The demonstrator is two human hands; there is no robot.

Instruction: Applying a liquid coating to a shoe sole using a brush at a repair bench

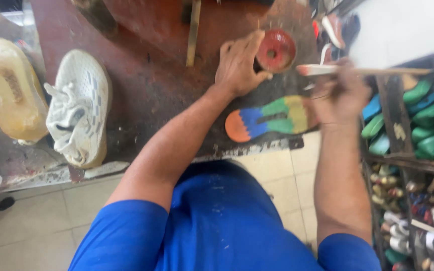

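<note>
Where the head view looked down on the red-brown workbench (146, 95), the left hand (239, 65) lay at upper centre, fingers curled against a round red tin (276, 50) just to its right. The blurred right hand (340, 98) clenched a brush (362, 71), handle running rightward, directly above the multicoloured sole (269, 119), whose long axis ran left-right. A white shoe (79, 108) lay at left.

Shoe sole (269, 118) in orange, blue, green and yellow bands; red round tin (276, 50); white sneaker (79, 108); blue shirt (217, 226); reddish-brown table (151, 75).
</note>
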